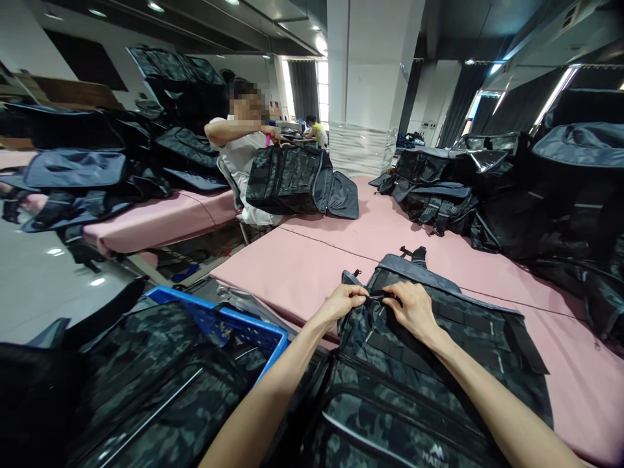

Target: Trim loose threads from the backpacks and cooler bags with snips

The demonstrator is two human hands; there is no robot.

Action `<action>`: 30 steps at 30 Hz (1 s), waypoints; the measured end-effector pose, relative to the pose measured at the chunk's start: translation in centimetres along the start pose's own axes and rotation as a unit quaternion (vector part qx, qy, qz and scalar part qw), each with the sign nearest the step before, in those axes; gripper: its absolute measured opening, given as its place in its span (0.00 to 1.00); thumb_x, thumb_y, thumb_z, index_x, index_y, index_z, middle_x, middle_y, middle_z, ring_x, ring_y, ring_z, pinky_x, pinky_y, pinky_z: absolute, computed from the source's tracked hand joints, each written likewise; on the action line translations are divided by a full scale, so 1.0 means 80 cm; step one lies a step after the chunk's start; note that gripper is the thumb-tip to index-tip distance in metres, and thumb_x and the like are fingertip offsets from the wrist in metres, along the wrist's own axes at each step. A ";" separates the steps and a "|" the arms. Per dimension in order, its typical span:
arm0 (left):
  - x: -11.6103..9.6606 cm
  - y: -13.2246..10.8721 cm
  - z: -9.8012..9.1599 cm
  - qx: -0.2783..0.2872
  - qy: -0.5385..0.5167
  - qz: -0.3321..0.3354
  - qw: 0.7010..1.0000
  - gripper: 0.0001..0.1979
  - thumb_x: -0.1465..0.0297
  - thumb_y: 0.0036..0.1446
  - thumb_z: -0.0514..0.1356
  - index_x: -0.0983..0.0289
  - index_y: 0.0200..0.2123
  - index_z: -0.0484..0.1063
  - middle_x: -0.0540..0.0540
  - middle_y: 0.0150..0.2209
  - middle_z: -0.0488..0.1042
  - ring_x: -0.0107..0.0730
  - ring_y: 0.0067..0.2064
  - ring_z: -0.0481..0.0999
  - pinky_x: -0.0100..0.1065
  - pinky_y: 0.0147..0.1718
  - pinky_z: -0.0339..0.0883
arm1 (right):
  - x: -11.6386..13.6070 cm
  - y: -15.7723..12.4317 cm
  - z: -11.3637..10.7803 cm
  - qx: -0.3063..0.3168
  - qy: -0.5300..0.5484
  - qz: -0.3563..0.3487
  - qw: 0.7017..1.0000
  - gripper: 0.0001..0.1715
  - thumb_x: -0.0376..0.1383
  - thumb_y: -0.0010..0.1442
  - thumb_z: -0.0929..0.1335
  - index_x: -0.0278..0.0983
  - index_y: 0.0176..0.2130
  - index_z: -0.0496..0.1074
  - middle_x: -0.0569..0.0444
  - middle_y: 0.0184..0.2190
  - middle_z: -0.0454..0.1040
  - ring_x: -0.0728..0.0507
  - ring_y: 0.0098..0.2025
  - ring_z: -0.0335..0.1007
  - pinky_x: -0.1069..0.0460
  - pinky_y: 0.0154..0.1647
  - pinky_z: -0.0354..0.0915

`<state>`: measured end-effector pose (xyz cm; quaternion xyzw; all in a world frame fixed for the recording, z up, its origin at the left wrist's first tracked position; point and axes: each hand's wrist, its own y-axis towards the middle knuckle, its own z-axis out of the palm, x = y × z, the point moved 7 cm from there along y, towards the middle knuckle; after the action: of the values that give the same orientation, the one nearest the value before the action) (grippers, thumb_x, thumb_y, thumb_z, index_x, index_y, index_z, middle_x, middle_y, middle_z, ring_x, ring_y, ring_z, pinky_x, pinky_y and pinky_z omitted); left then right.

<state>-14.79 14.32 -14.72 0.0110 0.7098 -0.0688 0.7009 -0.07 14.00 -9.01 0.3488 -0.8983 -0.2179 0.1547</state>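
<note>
Pink table (312, 260): long padded top that runs across the room and carries all the work.

Bag piles: dark bags heaped on the right (439, 201) and on the second table to the left (73, 175). Both are well apart from the hands.

Backpack (439, 364): dark camouflage, lying flat on the near edge of the table, top end away from the person. Strap loops run across its front.

Blue crate (229, 322): just left of the backpack, below table level, with more camouflage bags in it.

A co-worker (238, 149) sits at the far end with an open black bag (287, 179), not near this work.

Left hand (344, 300): fingers pinched shut on the cloth at the backpack's upper left corner.

Right hand (414, 309): fingertips closed on the zip pull (377, 298), just beside the left thumb. The pull is small and partly hidden.

Step, as judged: working the zip at the top of the backpack. The two hands nearly meet there.

Next move calls for: the left hand keeping the cloth taut while the right draws the pull along the track.

In the way: the strap loops and the folded top flap lie close to the track and could snag. Nothing else crowds the hands.
</note>
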 end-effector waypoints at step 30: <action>0.000 -0.002 0.004 0.006 -0.032 -0.012 0.999 0.11 0.67 0.37 0.62 0.69 0.25 0.72 0.46 0.19 0.63 0.20 0.22 0.57 0.25 0.24 0.46 | -0.010 0.001 0.000 0.035 0.073 0.055 0.995 0.07 0.38 0.57 0.66 0.39 0.38 0.70 0.54 0.30 0.73 0.45 0.34 0.67 0.51 0.36 0.56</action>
<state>-14.47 14.12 -14.74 0.0049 0.6866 -0.0819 0.7224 0.45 14.66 -9.08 0.3193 -0.9094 -0.1515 0.2195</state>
